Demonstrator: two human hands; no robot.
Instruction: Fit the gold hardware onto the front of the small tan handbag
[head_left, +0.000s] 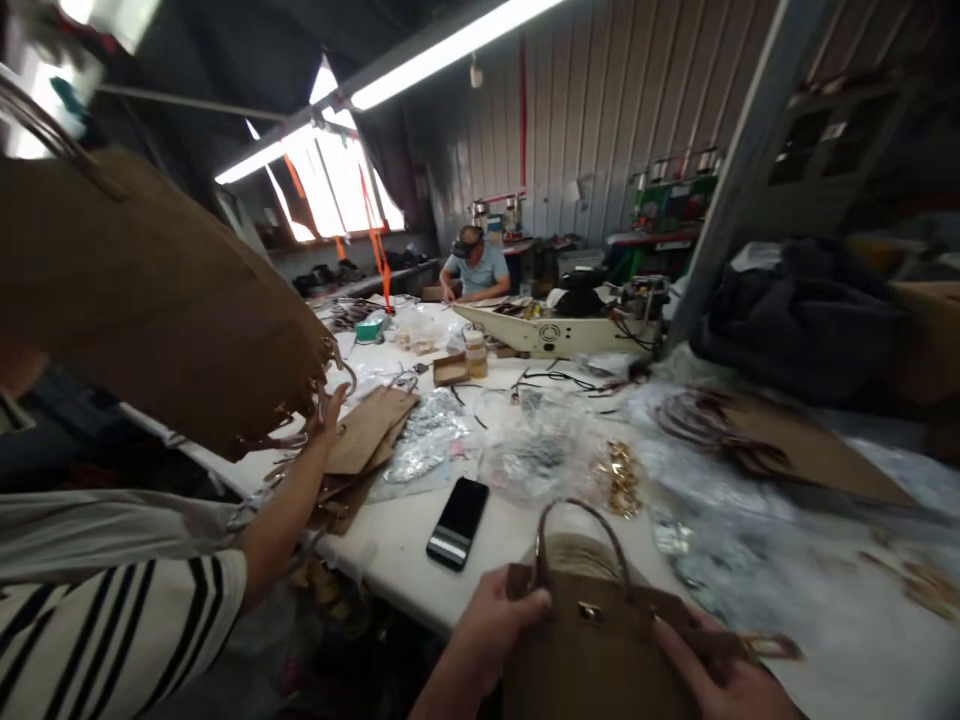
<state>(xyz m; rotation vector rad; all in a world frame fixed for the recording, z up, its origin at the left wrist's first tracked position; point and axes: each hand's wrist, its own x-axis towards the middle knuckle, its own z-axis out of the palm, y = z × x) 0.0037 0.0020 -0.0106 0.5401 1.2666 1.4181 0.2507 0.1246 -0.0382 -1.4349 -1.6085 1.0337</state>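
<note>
A brown handbag (592, 650) with a raised handle and a gold clasp fitting stands upright at the bottom of the view, near the table edge. My left hand (499, 620) grips its upper left side, the thumb lying on the front. On the other side, my right hand (720, 670) holds the bag by its right front, fingers against the leather just under the top edge. A short strap with a gold metal end (772, 646) sticks out to the right above that hand. The bag's lower part is cut off by the frame.
A black phone (458, 522) lies left of the bag. Gold hardware (621, 478) and plastic bags (536, 450) are behind it. Brown bag pieces (367, 435) are stacked at the left, others (810, 445) at the right. A person in a striped sleeve (127, 625) lifts a large brown piece (150, 300).
</note>
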